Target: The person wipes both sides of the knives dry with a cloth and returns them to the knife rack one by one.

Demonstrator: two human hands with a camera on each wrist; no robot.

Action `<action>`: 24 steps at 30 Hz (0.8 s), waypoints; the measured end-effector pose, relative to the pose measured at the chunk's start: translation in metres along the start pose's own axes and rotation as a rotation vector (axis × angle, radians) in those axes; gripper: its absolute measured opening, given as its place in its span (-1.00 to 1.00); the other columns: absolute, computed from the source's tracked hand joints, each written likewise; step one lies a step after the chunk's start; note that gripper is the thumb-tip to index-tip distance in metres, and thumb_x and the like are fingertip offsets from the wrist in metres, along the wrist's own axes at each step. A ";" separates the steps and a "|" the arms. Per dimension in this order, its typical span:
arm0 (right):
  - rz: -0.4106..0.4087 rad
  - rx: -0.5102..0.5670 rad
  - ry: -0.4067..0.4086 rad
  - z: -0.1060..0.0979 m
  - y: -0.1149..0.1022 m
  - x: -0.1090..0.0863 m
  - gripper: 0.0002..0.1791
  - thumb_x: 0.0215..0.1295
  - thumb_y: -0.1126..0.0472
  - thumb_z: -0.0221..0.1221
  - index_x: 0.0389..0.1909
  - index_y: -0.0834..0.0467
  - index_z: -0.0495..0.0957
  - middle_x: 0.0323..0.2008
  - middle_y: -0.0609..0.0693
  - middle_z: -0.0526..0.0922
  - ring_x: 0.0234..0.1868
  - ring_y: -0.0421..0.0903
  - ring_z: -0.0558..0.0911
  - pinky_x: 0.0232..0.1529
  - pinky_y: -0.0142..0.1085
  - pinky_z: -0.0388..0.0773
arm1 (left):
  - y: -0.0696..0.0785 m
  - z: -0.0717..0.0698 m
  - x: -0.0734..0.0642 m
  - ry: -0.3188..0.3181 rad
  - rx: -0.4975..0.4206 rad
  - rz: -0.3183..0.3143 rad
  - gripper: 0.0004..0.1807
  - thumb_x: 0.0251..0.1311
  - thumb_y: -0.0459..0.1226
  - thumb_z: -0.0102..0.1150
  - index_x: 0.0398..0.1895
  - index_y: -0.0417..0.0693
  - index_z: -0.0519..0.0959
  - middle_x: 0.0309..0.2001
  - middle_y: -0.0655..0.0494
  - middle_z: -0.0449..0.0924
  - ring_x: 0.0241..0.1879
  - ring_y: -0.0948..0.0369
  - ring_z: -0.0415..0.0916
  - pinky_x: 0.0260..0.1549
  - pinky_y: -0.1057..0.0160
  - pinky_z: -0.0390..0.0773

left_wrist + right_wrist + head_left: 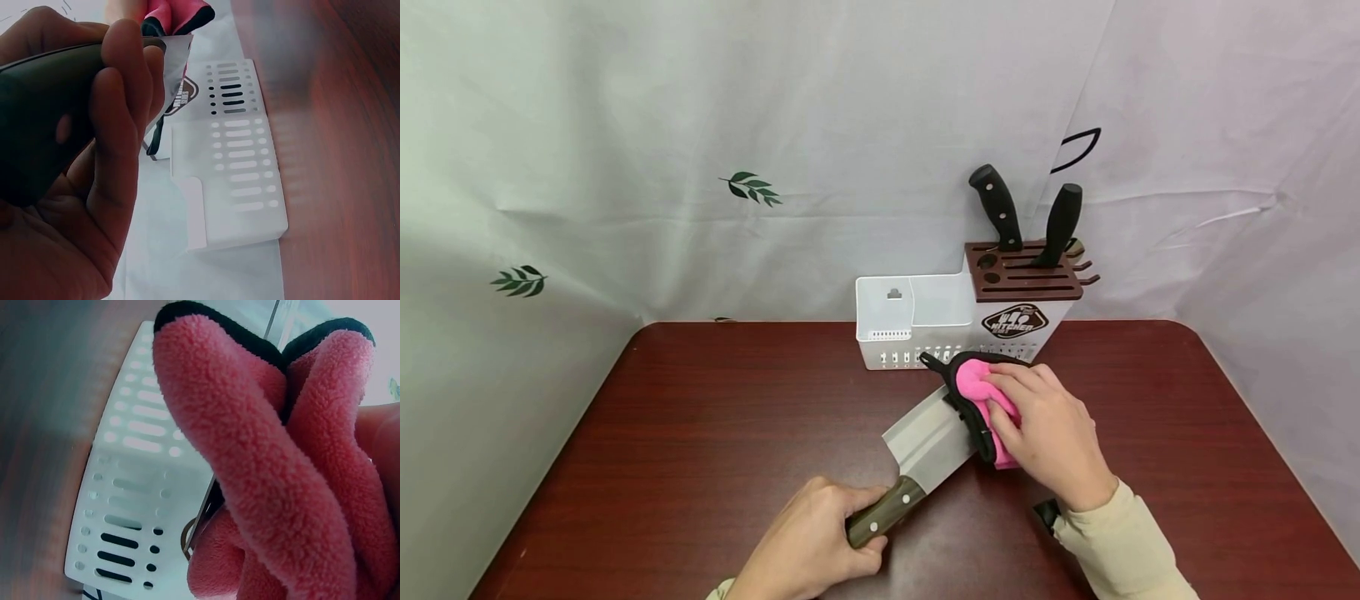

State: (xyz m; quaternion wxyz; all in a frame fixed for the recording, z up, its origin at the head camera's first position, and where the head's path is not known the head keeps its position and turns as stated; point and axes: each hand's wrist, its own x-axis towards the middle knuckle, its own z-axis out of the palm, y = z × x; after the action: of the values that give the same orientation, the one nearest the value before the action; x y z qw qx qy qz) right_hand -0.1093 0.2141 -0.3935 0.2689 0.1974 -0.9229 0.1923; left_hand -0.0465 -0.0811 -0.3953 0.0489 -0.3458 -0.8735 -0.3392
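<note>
My left hand (808, 537) grips a cleaver (925, 446) by its dark green riveted handle, over the lower middle of the table. The broad blade points up and to the right. A pink fuzzy cloth (976, 383) with black trim is folded over the blade's far end and hides it. Pressing this cloth from the right, my right hand (1056, 429) pinches it between thumb and fingers. In the right wrist view, the folded cloth (250, 462) fills the middle, with a thin strip of blade edge beside it. The left wrist view shows fingers curled round the handle (44, 119).
Just behind the cloth stands a white knife holder (913, 321) with a slotted brown top (1026, 287). Two black-handled knives (997, 204) stick up from the slots, and hooks jut from its right side. A pale curtain (850, 125) hangs behind the dark red-brown table (700, 433).
</note>
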 end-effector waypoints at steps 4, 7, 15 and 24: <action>-0.065 0.020 0.003 0.002 -0.005 0.000 -0.71 0.17 0.21 0.26 -0.07 0.09 0.73 0.02 -0.06 0.69 -0.06 -0.08 0.57 -0.32 -0.11 0.63 | 0.001 0.001 0.000 -0.006 0.011 0.009 -0.66 -0.28 -0.32 0.43 -0.46 0.30 0.54 -0.67 0.64 0.13 -0.63 0.66 0.00 -0.66 0.65 0.10; -0.115 0.041 -0.002 0.004 -0.011 -0.001 -0.71 0.16 0.19 0.30 -0.07 0.07 0.73 0.04 -0.08 0.69 -0.06 -0.10 0.57 -0.34 -0.14 0.63 | 0.001 0.003 0.000 -0.015 0.007 0.004 -0.67 -0.27 -0.32 0.43 -0.44 0.29 0.56 -0.67 0.63 0.14 -0.63 0.66 0.01 -0.66 0.64 0.10; -0.223 0.138 -0.044 0.007 -0.022 -0.002 -0.67 0.18 0.16 0.33 0.00 0.04 0.71 0.07 -0.08 0.67 -0.01 -0.10 0.58 -0.22 -0.20 0.61 | 0.002 0.004 0.001 -0.026 -0.001 -0.012 -0.68 -0.25 -0.32 0.42 -0.39 0.26 0.61 -0.67 0.63 0.16 -0.63 0.65 0.01 -0.66 0.63 0.10; -0.369 0.208 -0.082 0.011 -0.028 -0.004 -0.69 0.36 0.11 0.18 0.06 0.02 0.69 0.11 -0.13 0.66 0.03 -0.09 0.57 -0.03 -0.23 0.53 | 0.003 0.005 0.003 -0.038 -0.028 -0.054 -0.70 -0.22 -0.33 0.43 -0.38 0.22 0.64 -0.66 0.63 0.20 -0.64 0.64 0.03 -0.68 0.62 0.09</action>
State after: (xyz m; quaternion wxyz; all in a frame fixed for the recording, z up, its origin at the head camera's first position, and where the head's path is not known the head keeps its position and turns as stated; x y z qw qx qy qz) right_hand -0.0980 0.1861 -0.3973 0.2398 0.3974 -0.8566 0.2256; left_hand -0.0460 -0.0750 -0.3968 0.0181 -0.3291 -0.8785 -0.3460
